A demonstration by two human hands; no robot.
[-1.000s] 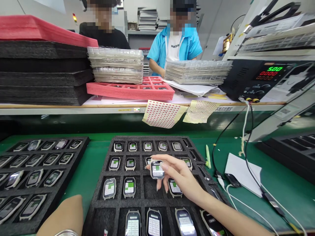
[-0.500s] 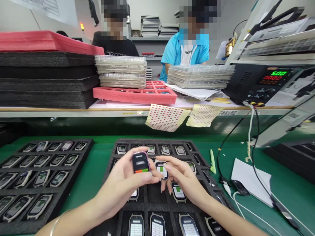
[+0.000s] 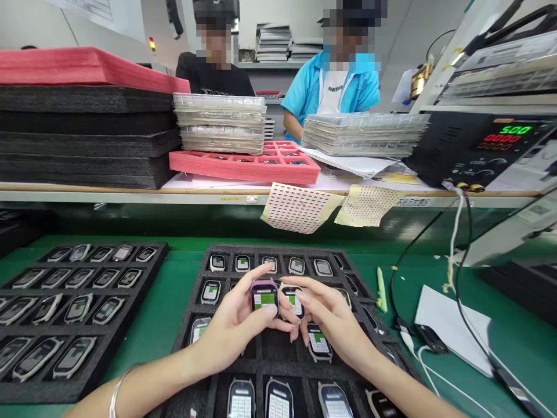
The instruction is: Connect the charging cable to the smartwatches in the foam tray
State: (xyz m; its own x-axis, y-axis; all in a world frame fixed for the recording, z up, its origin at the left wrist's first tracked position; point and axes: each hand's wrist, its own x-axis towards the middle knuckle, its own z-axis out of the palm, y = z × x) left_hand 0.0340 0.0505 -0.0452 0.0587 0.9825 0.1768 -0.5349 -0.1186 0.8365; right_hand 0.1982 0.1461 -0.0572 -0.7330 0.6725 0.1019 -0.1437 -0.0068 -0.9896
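The left hand [image 3: 232, 328] is holding a smartwatch body with a pink frame [image 3: 264, 296] in a narrow grip, thumb across its lower edge and fingers reaching up behind it, above a black foam tray [image 3: 274, 348]. The watch is facing up toward the camera, its screen lit, with its long axis running roughly front to back. The left forearm [image 3: 152, 377] is reaching in from the lower left, wearing a silver bangle [image 3: 118, 395]. The right hand [image 3: 331, 316] is arching in from the lower right, its fingers curling down just beside the held watch and over a second watch [image 3: 292, 302] seated in the tray. Whether that hand is gripping it cannot be told.
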